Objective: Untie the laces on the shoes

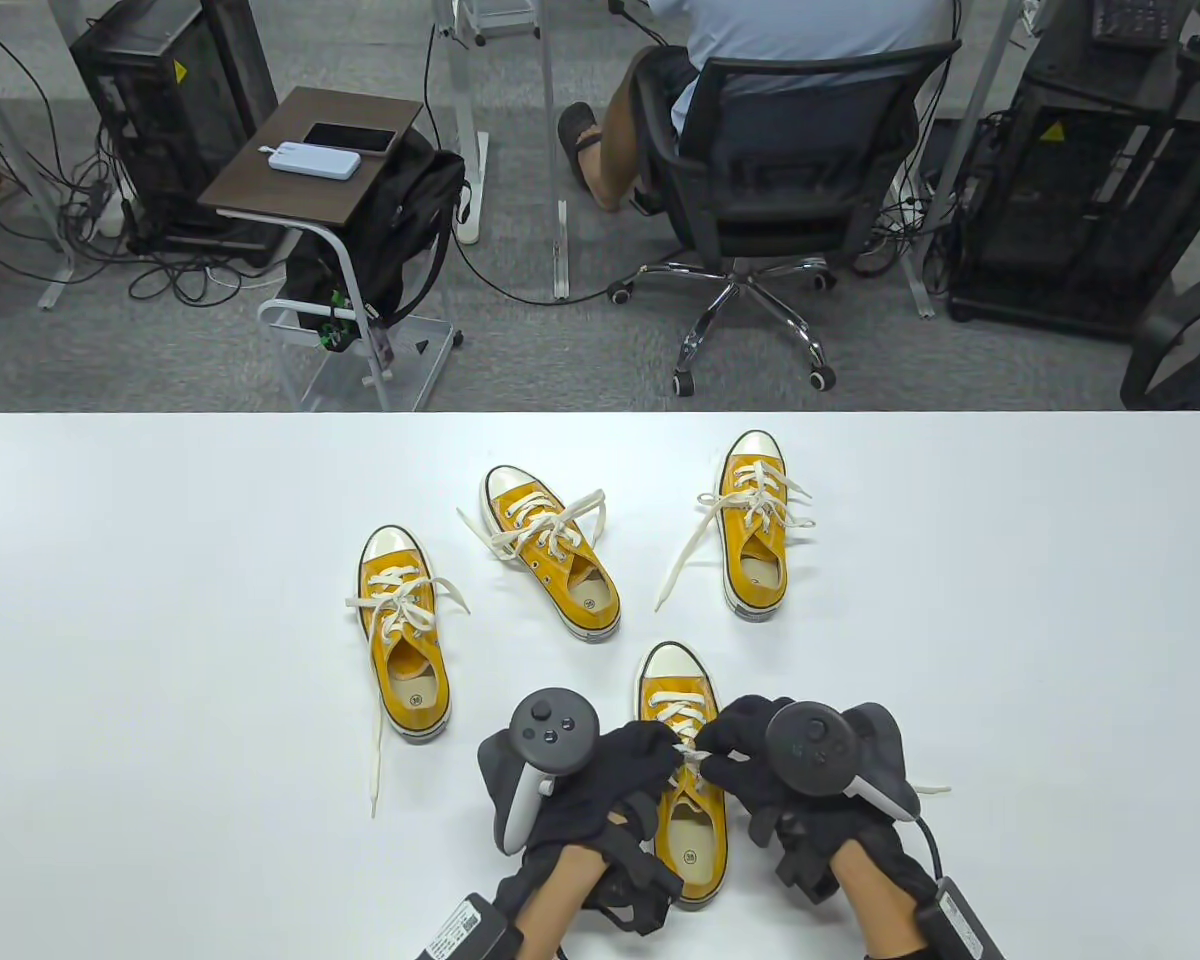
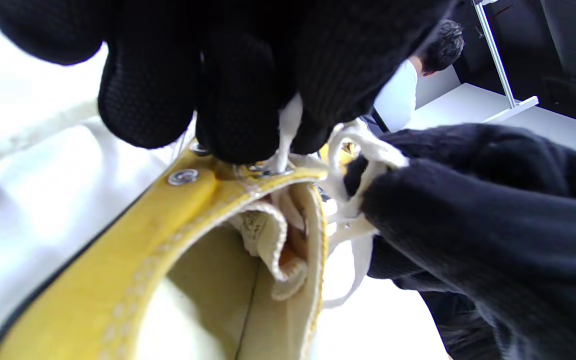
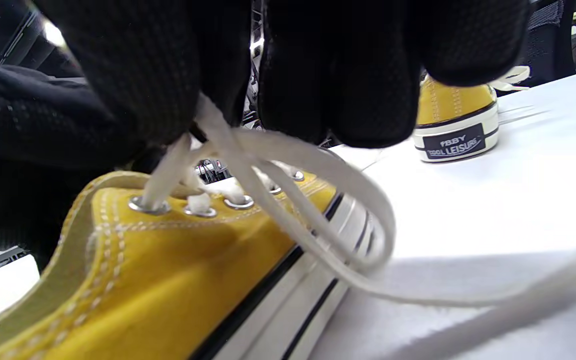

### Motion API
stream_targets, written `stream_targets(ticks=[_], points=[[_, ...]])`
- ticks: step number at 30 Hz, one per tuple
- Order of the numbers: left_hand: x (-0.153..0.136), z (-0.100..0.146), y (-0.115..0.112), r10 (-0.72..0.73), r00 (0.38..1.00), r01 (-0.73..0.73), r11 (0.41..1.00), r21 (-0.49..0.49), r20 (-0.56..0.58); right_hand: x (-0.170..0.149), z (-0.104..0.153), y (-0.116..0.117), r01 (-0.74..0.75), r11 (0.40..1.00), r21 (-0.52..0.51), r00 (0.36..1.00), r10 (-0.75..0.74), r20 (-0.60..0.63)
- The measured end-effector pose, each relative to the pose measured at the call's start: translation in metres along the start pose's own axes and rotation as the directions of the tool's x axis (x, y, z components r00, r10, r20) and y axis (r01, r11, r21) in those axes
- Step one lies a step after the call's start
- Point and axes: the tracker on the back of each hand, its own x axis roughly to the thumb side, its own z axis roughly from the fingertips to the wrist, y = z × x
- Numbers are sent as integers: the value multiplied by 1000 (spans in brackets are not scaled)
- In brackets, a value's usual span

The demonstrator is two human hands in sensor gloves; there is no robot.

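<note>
Both hands working the knot on the nearest shoe.

Three yellow shoes lie toward the middle of the tabletop [image 1: 110, 560], their laces loose: the left shoe [image 1: 405, 635], the middle shoe [image 1: 552, 551] and the right shoe [image 1: 754, 522]. The nearest shoe [image 1: 682, 780] sits by the front edge. The left hand [image 1: 600, 790] pinches its lace [image 2: 288, 125] just above the top eyelets, bracing that side. The right hand [image 1: 790, 770] holds the lace strands [image 3: 248, 150] tight between closed fingers, a loop trailing beside the sole. The untying looks mid-way on this last shoe; next, probably, the right hand draws outward while the left holds firm.
</note>
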Motion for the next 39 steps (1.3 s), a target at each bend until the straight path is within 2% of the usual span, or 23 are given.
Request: stream_targets(ticks=[3,10,12,14,16,21,25,29,31,33,35,39], points=[[1,1,0,-26,1000,26,1000,11,4,-1,1,-3,-6,1000,-22,1000,6,11],[4,2,-2,-53,998,52,998,26,32,-10,0,-5,33,987,158,999,-31,-12],[3,3,-2,-43,998,41,999,31,45,-14,0,-5,80,986,146,997,-78,-19],[3,3,-2,-45,998,44,999,19,42,-17,0,-5,130,988,79,991,-127,-45],[6,4,-3,-41,997,39,999,26,64,-14,-1,-4,118,992,39,993,-118,-13],[9,6,-5,-62,994,61,998,22,89,0,-4,12,56,998,37,998,-56,20],[6,5,-3,-71,997,69,996,48,38,-2,-3,7,48,999,-11,999,-48,-9],[3,3,-1,-84,996,80,993,92,36,-9,-2,4,71,997,13,997,-71,-30],[3,4,0,-71,997,68,994,86,35,-10,-2,7,108,992,66,994,-106,-39],[5,3,-1,-60,995,53,994,96,76,-8,-4,11,94,993,74,995,-92,-30],[6,4,-1,-64,996,59,996,67,65,-4,-4,13,58,997,59,998,-56,-29],[5,3,-4,-74,992,66,994,84,99,-1,-3,14,54,997,50,998,-53,-30]])
